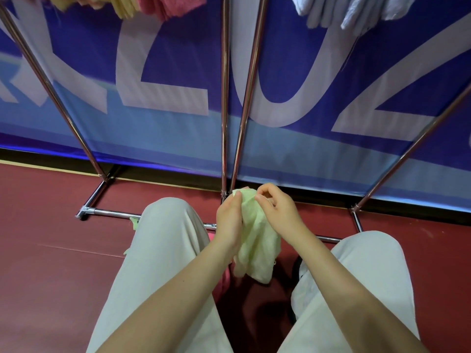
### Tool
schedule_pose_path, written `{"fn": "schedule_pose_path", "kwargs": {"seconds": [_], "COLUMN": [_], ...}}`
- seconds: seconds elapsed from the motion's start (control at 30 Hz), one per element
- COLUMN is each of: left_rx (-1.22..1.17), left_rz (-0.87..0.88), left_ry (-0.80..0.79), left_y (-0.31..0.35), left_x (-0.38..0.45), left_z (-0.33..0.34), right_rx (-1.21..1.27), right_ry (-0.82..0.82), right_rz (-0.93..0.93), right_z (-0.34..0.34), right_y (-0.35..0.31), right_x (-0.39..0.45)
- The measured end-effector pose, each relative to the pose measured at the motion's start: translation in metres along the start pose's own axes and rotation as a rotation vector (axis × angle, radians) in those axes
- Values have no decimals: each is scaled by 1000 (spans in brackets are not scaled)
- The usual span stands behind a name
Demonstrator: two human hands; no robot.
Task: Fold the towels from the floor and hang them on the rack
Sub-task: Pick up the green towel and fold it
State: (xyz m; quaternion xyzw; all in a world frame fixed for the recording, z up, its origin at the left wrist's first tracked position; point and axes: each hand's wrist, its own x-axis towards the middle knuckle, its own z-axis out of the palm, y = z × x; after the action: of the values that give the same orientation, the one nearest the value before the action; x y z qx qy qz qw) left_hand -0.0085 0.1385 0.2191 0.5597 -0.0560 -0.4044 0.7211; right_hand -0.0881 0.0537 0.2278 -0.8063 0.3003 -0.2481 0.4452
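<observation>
Head view is showing the left hand (229, 217) and right hand (276, 208) pinching a crumpled pale-green terry towel (257, 240), not yet folded, in front of the chrome tube rack (224, 98), where pink, yellow and white towels (356, 11) are already hanging.

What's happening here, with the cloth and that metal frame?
A person crouching on the floor holds a pale green towel up in both hands: the left hand grips its upper edge and the right hand pinches it beside that. It is not folded yet. Other towels already hang on the rack above.
</observation>
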Motion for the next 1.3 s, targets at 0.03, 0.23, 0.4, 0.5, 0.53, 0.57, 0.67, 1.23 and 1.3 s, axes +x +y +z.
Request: {"fn": "schedule_pose_path", "kwargs": {"seconds": [0.03, 0.23, 0.4, 0.5, 0.53, 0.57, 0.67, 1.23, 1.3], "left_rx": [-8, -167, -147, -129, -119, -110, -76, 191, 192], "left_rz": [1, -72, -84, -65, -53, -43, 25, 321, 330], "left_ry": [-6, -132, -209, -214, -212, -208, -200, 177, 195], "left_y": [0, 2, -2, -4, -5, -5, -5, 23, 28], "left_x": [0, 0, -2, -2, -2, -3, -6, 16, 18], "left_z": [1, 0, 5, 5, 5, 6, 7, -21, -28], "right_rx": [68, 380, 496, 531, 531, 527, 541, 261, 216], "right_ry": [5, 123, 225, 263, 273, 281, 290, -47, -94], "right_rz": [14, 173, 273, 311, 330, 346, 358, 147, 141], "right_z": [1, 4, 15, 20, 21, 22, 24, 18, 22], "right_y": [-2, -9, -7, -7, -7, -6, -3, 10, 17], "right_x": [-1, -2, 2, 3, 4, 5, 8, -8, -15]}}
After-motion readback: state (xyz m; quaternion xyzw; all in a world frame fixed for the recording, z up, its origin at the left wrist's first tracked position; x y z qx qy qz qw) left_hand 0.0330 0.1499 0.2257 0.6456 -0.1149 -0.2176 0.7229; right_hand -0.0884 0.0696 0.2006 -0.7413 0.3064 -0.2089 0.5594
